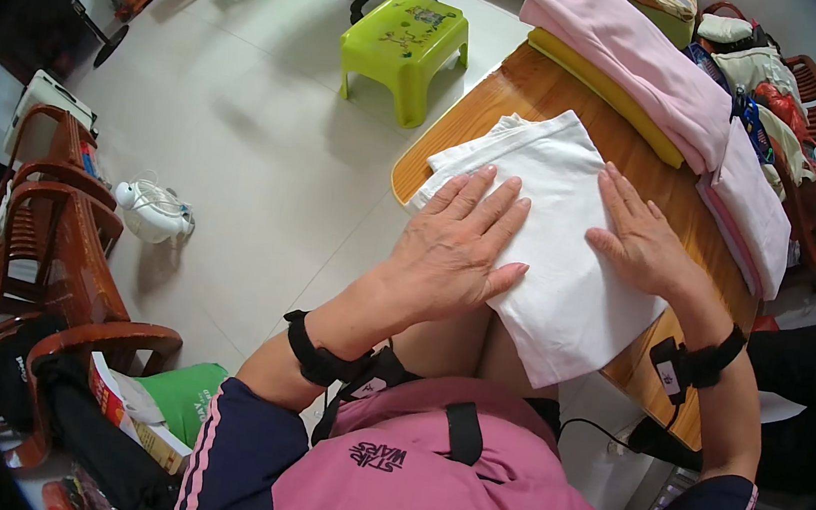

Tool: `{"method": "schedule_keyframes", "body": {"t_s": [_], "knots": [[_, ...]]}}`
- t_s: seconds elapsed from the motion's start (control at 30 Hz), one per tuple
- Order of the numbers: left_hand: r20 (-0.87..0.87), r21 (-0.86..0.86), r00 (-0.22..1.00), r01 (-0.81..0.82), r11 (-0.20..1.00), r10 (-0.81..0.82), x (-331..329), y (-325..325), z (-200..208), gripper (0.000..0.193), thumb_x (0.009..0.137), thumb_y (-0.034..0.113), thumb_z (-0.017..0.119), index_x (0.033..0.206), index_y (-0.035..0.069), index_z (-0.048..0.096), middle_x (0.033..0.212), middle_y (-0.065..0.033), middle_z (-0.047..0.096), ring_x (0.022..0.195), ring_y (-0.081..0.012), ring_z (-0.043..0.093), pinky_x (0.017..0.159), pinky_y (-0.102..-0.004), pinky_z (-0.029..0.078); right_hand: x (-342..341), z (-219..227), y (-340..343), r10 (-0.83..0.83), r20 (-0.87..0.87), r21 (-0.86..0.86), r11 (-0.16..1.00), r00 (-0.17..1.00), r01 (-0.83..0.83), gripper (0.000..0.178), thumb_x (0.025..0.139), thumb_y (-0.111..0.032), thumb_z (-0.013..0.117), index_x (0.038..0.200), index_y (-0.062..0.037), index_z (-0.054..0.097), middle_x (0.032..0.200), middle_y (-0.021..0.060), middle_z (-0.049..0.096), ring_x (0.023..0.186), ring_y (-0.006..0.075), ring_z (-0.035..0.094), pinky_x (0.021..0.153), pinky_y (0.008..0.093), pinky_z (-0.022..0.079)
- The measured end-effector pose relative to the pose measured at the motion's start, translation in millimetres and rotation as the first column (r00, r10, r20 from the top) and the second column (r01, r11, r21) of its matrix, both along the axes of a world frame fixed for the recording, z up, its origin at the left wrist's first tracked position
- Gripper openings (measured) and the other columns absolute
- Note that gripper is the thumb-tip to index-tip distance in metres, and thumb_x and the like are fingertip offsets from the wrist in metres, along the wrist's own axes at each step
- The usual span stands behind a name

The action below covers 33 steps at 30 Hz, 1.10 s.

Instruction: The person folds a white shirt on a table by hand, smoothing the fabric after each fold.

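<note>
A white folded cloth, perhaps a garment, [568, 263] lies on the wooden table [480, 112], its near corner hanging over the edge toward my lap. My left hand [459, 246] rests flat on the cloth's left part, fingers stretched out and thumb apart. On the right edge of the cloth lies my right hand [644, 237], its fingers extended and touching the fabric. Neither hand grips anything. Some smaller folds of the white cloth show at its far left corner.
Folded pink fabric [640, 70] is stacked over a yellow folded cloth [602, 96] along the table's far side. A green plastic stool [406, 48] stands beyond the table. To the left are wooden chairs [76, 257] and a small white fan [153, 211] on the floor.
</note>
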<state>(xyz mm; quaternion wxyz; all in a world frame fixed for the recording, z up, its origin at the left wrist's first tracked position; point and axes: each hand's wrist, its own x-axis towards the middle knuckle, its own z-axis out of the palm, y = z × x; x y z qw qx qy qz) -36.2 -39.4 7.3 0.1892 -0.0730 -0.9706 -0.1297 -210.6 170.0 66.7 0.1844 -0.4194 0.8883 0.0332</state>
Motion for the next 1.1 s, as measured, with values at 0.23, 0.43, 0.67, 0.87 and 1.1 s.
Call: {"method": "schedule_keyframes", "body": {"t_s": [0.23, 0.43, 0.67, 0.87, 1.1], "knots": [[-0.012, 0.01, 1.0, -0.003, 1.0, 0.003, -0.9, 1.3, -0.2, 0.06, 0.095, 0.047, 0.051, 0.137, 0.004, 0.052, 0.145, -0.0173, 0.047, 0.138, -0.0373, 0.039, 0.115, -0.0465, 0.028, 10.1, 18.5, -30.7, 0.22, -0.026, -0.142, 0.965, 0.975, -0.221, 0.067, 0.1, -0.046, 0.044, 0.152, -0.0056, 0.03, 0.159, 0.0188, 0.024, 0.148, 0.0315, 0.024, 0.118, 0.0493, 0.021], [0.015, 0.002, 1.0, -0.004, 1.0, 0.004, -0.2, 1.3, 0.4, 0.06, 0.093, 0.046, 0.054, 0.137, 0.006, 0.053, 0.146, -0.0167, 0.046, 0.139, -0.0367, 0.038, 0.116, -0.047, 0.026, 20.2, -4.3, -68.6, 0.363, 0.125, -0.209, 0.919, 0.923, -0.334, 0.071, 0.1, -0.048, 0.041, 0.154, -0.0056, 0.022, 0.159, 0.0196, 0.023, 0.148, 0.0323, 0.022, 0.119, 0.0455, 0.02], [0.01, 0.025, 1.0, -0.003, 1.0, 0.003, -0.5, 2.3, 0.8, 0.058, 0.093, 0.045, 0.054, 0.137, 0.007, 0.053, 0.147, -0.0162, 0.045, 0.139, -0.0363, 0.037, 0.115, -0.0471, 0.026, -39.5, -20.5, -50.3, 0.213, -0.057, -0.151, 0.964, 0.975, -0.22, 0.074, 0.1, -0.049, 0.037, 0.155, -0.0037, 0.019, 0.162, 0.0166, 0.014, 0.15, 0.0281, 0.014, 0.12, 0.0417, 0.017], [0.012, 0.013, 1.0, -0.011, 1.0, 0.011, -0.7, 2.0, 1.9, 0.057, 0.093, 0.045, 0.054, 0.137, 0.007, 0.054, 0.147, -0.0161, 0.045, 0.139, -0.0369, 0.037, 0.115, -0.0473, 0.026, -47.2, -7.2, -24.1, 0.004, 0.007, -0.044, 0.999, 1.0, -0.003, 0.074, 0.099, -0.05, 0.041, 0.154, -0.0039, 0.022, 0.162, 0.0174, 0.016, 0.148, 0.0317, 0.022, 0.118, 0.0442, 0.023], [0.021, 0.011, 0.999, -0.025, 1.0, 0.024, 0.6, 1.7, 1.4, 0.057, 0.094, 0.045, 0.054, 0.138, 0.008, 0.053, 0.147, -0.0162, 0.045, 0.139, -0.0365, 0.037, 0.115, -0.0467, 0.026, 52.7, 5.8, 3.4, 0.387, 0.105, -0.12, 0.919, 0.916, -0.375, 0.08, 0.096, -0.057, 0.044, 0.154, -0.0056, 0.024, 0.16, 0.0175, 0.021, 0.147, 0.0347, 0.023, 0.117, 0.0512, 0.02]]}}
